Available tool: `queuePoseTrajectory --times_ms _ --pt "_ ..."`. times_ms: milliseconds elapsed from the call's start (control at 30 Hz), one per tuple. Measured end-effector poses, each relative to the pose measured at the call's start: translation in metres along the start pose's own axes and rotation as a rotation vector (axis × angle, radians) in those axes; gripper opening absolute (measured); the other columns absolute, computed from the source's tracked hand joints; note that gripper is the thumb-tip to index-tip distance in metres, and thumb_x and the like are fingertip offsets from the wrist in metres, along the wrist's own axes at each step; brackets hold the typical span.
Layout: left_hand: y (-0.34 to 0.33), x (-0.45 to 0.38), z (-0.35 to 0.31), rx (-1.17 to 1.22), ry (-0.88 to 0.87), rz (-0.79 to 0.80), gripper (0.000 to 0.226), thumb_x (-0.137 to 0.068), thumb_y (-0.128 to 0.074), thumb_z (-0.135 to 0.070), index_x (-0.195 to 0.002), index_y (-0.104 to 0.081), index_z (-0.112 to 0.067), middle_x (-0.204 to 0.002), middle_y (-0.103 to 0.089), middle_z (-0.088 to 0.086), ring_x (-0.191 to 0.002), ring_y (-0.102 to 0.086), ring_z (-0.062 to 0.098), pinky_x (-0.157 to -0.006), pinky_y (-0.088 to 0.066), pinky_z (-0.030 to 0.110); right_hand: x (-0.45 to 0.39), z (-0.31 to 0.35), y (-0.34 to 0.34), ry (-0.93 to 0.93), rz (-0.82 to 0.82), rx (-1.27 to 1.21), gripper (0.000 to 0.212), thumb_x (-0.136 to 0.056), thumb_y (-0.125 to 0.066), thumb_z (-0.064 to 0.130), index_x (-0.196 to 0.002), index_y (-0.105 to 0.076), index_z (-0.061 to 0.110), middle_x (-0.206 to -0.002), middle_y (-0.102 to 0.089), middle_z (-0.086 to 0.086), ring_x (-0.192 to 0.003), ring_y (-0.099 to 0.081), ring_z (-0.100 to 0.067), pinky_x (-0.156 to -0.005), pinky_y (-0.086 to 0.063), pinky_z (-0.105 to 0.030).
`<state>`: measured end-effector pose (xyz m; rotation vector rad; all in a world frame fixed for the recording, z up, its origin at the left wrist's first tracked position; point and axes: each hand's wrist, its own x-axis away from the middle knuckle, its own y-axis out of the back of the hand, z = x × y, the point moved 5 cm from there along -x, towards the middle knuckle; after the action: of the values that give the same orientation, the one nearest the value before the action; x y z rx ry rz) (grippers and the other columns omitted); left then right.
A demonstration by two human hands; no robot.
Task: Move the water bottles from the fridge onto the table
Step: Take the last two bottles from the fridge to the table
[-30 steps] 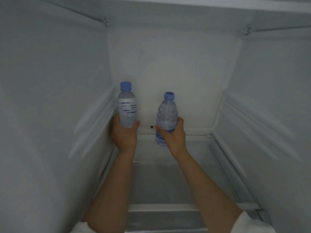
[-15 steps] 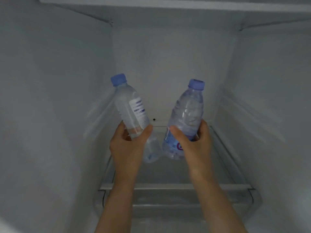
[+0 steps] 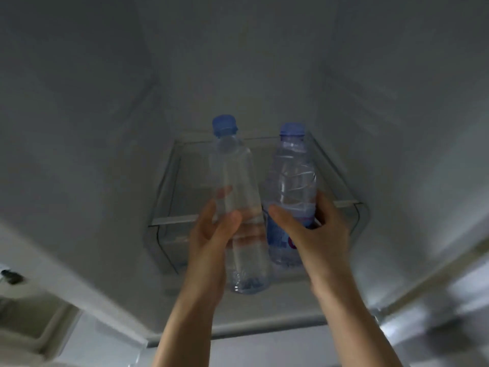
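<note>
Both bare forearms reach up and forward from the bottom of the view into the white fridge, each hand wrapped around a clear water bottle with a blue cap.

The left hand has its grip closed on the left bottle. The thumb lies across the near face of the bottle at about mid-height, and the fingers curl round the far side, showing through the clear plastic. The wrist is nearly straight, the forearm rising slightly rightward. This bottle leans a little, its cap tipped away and to the left, its base nearer the camera and hanging free below the hand.

The right hand has its grip closed on the right bottle, thumb pressed across the front over the blue and purple label, fingers wrapped behind on the right side. Its forearm slants up and to the left from the lower right corner. This bottle stands closer to upright, its cap pointing away.

The two bottles sit side by side, just beside each other near their middles; whether they touch cannot be told. Both are held in the air in front of and above the glass shelf, whose front rail runs behind the hands. The fridge walls and edges are blurred. The counter is not in view.
</note>
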<state>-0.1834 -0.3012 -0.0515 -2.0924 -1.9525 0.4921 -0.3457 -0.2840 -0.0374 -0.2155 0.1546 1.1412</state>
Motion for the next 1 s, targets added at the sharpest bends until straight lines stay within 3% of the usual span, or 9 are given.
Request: queuePoseTrajectory --times_ms 100,300,400,500,633,733,800,900,1000 --pt "0.005 0.024 0.004 -0.051 0.047 0.098 0.055 -0.068 -0.068 -0.039 -0.121 -0.065 -0.023 -0.096 -0.076 0.013 -0.079 -0.074 0.030 -0.063 -0.057 0.039 0.026 0.004 0.012 0.008 -0.030 0.032 0.029 -0.068 -0.082 0.006 -0.090 -0.068 0.018 -0.079 -0.074 0.009 -0.073 -0.069 -0.002 -0.060 -0.050 -0.014" --pt "0.033 0.079 0.014 -0.094 0.140 0.138 0.037 -0.075 -0.063 -0.027 -0.107 -0.065 -0.006 -0.080 -0.076 0.011 -0.065 -0.073 0.023 -0.055 -0.056 0.031 0.104 0.001 0.023 -0.005 -0.187 0.121 0.032 -0.067 -0.085 0.012 -0.093 -0.068 0.018 -0.078 -0.073 0.013 -0.070 -0.066 0.001 -0.060 -0.049 -0.014" --pt "0.061 0.111 0.019 -0.134 0.203 0.179 0.039 -0.077 -0.061 -0.027 -0.108 -0.064 -0.004 -0.086 -0.076 0.012 -0.068 -0.072 0.025 -0.057 -0.057 0.034 0.162 -0.006 0.024 -0.058 -0.270 0.154 0.042 -0.061 -0.085 0.024 -0.099 -0.068 0.022 -0.087 -0.074 0.008 -0.081 -0.070 -0.007 -0.068 -0.056 -0.027" --pt "0.079 0.139 0.018 -0.201 0.227 0.239 0.034 -0.077 -0.070 -0.024 -0.107 -0.064 -0.008 -0.086 -0.076 0.010 -0.066 -0.073 0.028 -0.058 -0.057 0.032 0.215 -0.013 0.027 -0.119 -0.349 0.166 0.042 -0.059 -0.085 0.023 -0.098 -0.069 0.021 -0.089 -0.074 0.004 -0.085 -0.071 -0.014 -0.074 -0.059 -0.036" --pt "0.088 0.176 0.019 -0.268 0.280 0.288 0.048 -0.069 -0.073 -0.023 -0.113 -0.062 -0.007 -0.088 -0.076 0.011 -0.063 -0.073 0.030 -0.057 -0.059 0.035 0.281 -0.008 0.039 -0.168 -0.456 0.235 0.044 -0.056 -0.084 0.026 -0.097 -0.070 0.018 -0.087 -0.075 0.001 -0.082 -0.071 -0.016 -0.071 -0.056 -0.029" --pt "0.088 0.203 0.034 -0.373 0.336 0.336 0.058 -0.064 -0.084 -0.022 -0.117 -0.061 -0.013 -0.089 -0.077 0.010 -0.068 -0.073 0.035 -0.063 -0.061 0.042 0.325 -0.005 0.057 -0.223 -0.544 0.310 0.055 -0.052 -0.084 0.039 -0.102 -0.068 0.021 -0.091 -0.075 0.004 -0.085 -0.071 -0.015 -0.075 -0.060 -0.036" --pt "0.086 0.223 0.048 -0.490 0.350 0.358 0.052 -0.067 -0.085 -0.023 -0.113 -0.060 -0.021 -0.086 -0.077 0.003 -0.071 -0.074 0.030 -0.068 -0.062 0.044 0.355 -0.001 0.073 -0.243 -0.609 0.348 0.060 -0.052 -0.083 0.045 -0.106 -0.067 0.023 -0.095 -0.074 0.005 -0.088 -0.071 -0.015 -0.076 -0.060 -0.039" --pt "0.082 0.259 0.070 -0.659 0.358 0.410 0.058 -0.066 -0.085 -0.034 -0.115 -0.056 -0.029 -0.082 -0.072 -0.017 -0.075 -0.075 0.019 -0.076 -0.060 0.046 0.400 0.003 0.096 -0.279 -0.692 0.365 0.054 -0.059 -0.089 0.032 -0.108 -0.067 0.023 -0.095 -0.075 0.006 -0.087 -0.071 -0.014 -0.076 -0.061 -0.038" --pt "0.064 0.296 0.084 -0.718 0.374 0.504 0.066 -0.064 -0.084 -0.041 -0.121 -0.055 -0.028 -0.078 -0.071 -0.019 -0.073 -0.074 0.014 -0.077 -0.060 0.043 0.447 0.010 0.119 -0.306 -0.786 0.344 0.057 -0.057 -0.089 0.029 -0.110 -0.066 0.023 -0.094 -0.074 0.008 -0.084 -0.071 -0.010 -0.073 -0.060 -0.029"
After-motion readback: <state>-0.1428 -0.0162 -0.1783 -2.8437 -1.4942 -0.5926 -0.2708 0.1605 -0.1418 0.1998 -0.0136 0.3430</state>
